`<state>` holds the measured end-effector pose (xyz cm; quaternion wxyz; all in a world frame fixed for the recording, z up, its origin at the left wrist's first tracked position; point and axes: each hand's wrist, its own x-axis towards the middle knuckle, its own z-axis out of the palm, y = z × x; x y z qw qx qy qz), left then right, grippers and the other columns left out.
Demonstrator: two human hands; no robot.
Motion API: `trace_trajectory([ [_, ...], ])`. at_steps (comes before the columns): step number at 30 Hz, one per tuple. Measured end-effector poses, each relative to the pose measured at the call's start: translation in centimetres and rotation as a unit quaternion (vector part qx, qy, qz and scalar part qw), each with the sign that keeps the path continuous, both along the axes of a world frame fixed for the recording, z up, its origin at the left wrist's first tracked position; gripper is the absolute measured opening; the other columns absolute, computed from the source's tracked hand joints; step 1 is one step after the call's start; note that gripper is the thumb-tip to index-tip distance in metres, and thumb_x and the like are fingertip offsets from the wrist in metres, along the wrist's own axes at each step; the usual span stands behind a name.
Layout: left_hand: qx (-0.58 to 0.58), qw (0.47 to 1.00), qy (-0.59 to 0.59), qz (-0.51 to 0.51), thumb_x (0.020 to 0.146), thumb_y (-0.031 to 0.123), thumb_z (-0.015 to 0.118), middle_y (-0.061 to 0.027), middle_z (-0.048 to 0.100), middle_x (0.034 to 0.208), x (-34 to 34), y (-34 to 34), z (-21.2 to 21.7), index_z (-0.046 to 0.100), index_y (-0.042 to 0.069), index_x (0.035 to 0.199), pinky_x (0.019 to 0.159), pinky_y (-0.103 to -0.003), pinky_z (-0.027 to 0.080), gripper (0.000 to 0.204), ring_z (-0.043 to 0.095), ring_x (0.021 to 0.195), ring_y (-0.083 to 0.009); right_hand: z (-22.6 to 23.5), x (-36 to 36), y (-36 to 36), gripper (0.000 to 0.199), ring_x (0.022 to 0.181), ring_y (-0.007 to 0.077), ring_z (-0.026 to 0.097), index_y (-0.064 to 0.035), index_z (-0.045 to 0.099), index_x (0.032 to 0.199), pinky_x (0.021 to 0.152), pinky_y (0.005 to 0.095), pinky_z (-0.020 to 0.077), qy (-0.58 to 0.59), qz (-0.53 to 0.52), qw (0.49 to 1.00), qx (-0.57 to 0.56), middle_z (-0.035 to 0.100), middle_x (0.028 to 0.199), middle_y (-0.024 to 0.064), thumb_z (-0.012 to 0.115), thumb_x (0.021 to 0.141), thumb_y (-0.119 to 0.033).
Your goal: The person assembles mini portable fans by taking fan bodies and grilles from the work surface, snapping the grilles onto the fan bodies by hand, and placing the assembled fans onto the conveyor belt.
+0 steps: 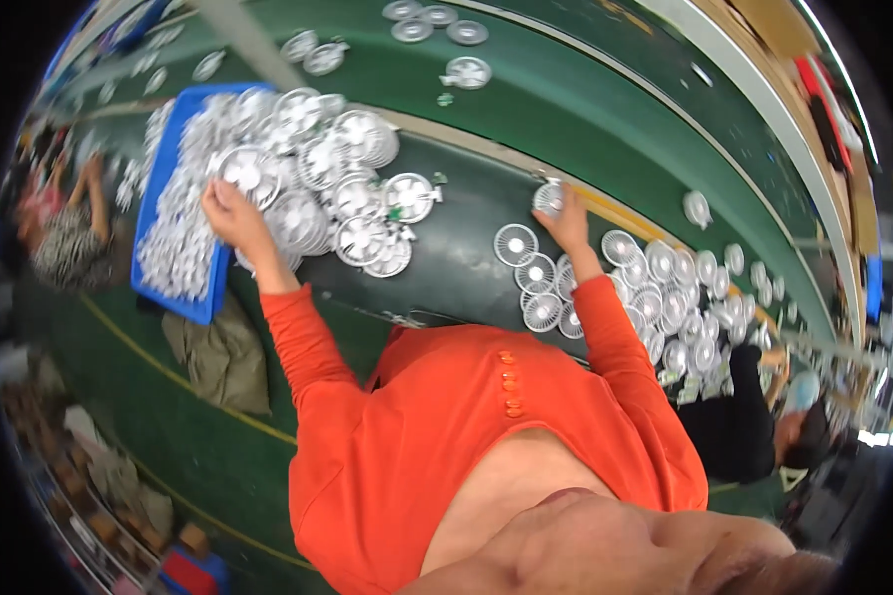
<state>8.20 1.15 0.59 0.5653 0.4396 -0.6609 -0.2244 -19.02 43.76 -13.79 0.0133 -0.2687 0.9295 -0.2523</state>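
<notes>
Head camera looks steeply down at workbench (446,258)

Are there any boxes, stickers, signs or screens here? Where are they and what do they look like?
No signs, stickers or screens show clearly.
Blue tray: left on the dark table, long and rectangular, heaped with white round fan grilles; the left hand rests on the heap.
Red box: bottom left on the floor, blurred.

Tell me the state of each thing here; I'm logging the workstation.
left hand: resting on the heap of white fan grilles
right hand: holding one round white grille
blue tray: heaped full
loose grilles: lying flat, overlapping, on the dark bench
</notes>
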Motion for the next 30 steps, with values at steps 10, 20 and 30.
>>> trace_trajectory([
  [10, 0.502, 0.687, 0.360, -0.384, 0.095, 0.025, 0.050, -0.0089, 0.059, 0.113, -8.0, 13.0, -2.7, 0.051, 0.001, 0.122, 0.086, -0.037, 0.049, 0.037, 0.059, 0.102, -0.0198, 2.2, -7.4, 0.8, 0.074, 0.111, 0.0397, 0.049, -0.0060, 0.047, 0.126, 0.095, 0.0437, 0.0412, 0.090, -0.167, 0.977, -0.099, 0.050, 0.122, 0.0248, 0.080, 0.064, -0.031],
  [20, 0.709, 0.443, 0.402, -0.373, 0.094, 0.031, 0.048, -0.0114, 0.058, 0.117, -11.0, 21.6, -8.9, 0.051, 0.008, 0.121, 0.098, -0.058, 0.038, 0.036, 0.054, 0.111, -0.0299, 1.0, -11.8, -8.7, 0.037, 0.110, 0.0356, 0.051, -0.0074, 0.062, 0.108, 0.094, 0.0421, 0.0421, 0.052, 0.039, 0.989, -0.131, 0.057, 0.116, 0.0189, 0.070, 0.072, -0.016],
  [30, 0.697, 0.393, 0.399, -0.448, 0.094, 0.039, 0.041, -0.0144, 0.045, 0.136, -16.1, 22.1, -11.0, 0.040, 0.002, 0.133, 0.106, -0.052, 0.031, 0.053, 0.042, 0.126, -0.0319, 0.4, -24.8, -22.9, 0.043, 0.115, 0.0317, 0.050, -0.0069, 0.054, 0.120, 0.095, 0.0401, 0.0434, 0.072, 0.124, 0.989, -0.037, 0.053, 0.124, 0.0147, 0.063, 0.079, -0.018],
])
